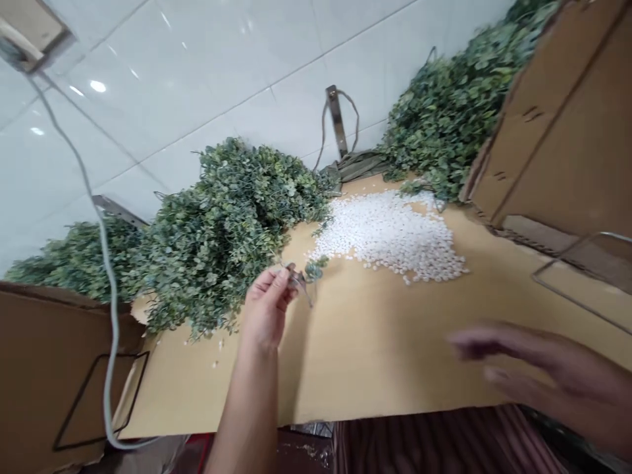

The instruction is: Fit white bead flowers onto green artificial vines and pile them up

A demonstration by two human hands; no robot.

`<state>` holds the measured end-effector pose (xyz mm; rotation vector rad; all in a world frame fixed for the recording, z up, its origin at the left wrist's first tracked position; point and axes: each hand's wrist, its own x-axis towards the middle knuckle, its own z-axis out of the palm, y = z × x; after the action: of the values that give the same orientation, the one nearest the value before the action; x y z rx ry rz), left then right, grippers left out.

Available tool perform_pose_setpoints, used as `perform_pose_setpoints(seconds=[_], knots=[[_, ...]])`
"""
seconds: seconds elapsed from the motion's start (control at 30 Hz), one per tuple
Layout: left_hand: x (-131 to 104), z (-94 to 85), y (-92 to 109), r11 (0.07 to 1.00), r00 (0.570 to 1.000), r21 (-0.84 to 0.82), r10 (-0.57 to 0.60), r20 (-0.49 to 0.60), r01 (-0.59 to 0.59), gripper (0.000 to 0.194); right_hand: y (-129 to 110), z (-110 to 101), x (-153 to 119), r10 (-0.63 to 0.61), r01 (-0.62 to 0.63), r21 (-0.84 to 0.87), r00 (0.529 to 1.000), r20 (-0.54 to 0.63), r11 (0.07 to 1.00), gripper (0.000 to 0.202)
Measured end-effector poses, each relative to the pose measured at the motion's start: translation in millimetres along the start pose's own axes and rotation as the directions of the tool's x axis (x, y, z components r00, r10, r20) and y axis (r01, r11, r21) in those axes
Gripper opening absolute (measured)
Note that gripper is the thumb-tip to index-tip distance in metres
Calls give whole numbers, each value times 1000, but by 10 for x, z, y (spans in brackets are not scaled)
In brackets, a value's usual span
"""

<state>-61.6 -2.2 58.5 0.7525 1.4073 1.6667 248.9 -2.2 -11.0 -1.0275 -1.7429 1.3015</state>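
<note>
Surface [355, 368] below tiled wall [197, 79]; much greenery [232, 224] is heaped, many white pieces [380, 230] lie loose.
One sprig [315, 268] is in left hand [266, 306], fingers pinching; right hand [538, 359], blurred, has fingers apart, holding nothing visible.

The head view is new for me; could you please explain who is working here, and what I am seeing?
There is no machine: a person works bare-handed, and a camera worn on the head looks forward and down. The left hand holds a small leafy sprig. The right hand is blurred and open above the tan surface, with nothing visible in it. On that surface lie many small white pieces and, to their left, heaped green foliage. Cardboard stands at both sides.
</note>
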Motion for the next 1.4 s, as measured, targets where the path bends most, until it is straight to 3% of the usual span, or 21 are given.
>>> perform_pose_setpoints(seconds=[0.07,0.2,0.27,0.37,0.6,0.83,1.03,1.17,1.23,1.3,1.4], knots=[[-173,212,-265,987,988,-70,-139,65,144,29,-150,148,204,162,-168,52,981,106,984,33],[-451,514,-605,960,957,-109,-240,160,259,24,-231,464,536,207,-232,299,972,113,926,56],[-536,585,-657,970,952,-34,-230,200,241,23,-175,545,598,201,-238,392,970,134,888,54],[-605,622,-669,979,957,69,-204,204,194,25,-73,561,602,194,-206,476,978,75,855,41],[-731,676,-797,973,930,122,-224,290,197,19,-34,517,550,173,-169,482,984,38,860,29],[-762,652,-820,972,899,219,-168,405,84,12,-73,496,545,189,-218,465,976,107,858,26],[-744,531,-836,945,879,327,-159,449,4,10,-29,364,491,271,-214,524,962,-34,825,17],[-606,465,-787,900,889,430,-136,438,-75,18,-22,276,434,382,-251,606,919,-95,755,12],[-483,504,-760,856,903,495,-89,421,-147,21,-26,257,407,437,-283,634,894,-97,720,12],[-347,606,-761,777,889,574,-40,456,-259,20,-23,256,383,473,-309,644,876,-94,700,13],[-170,837,-822,582,853,688,18,522,-434,22,-11,267,357,499,-330,634,860,-103,699,16]])
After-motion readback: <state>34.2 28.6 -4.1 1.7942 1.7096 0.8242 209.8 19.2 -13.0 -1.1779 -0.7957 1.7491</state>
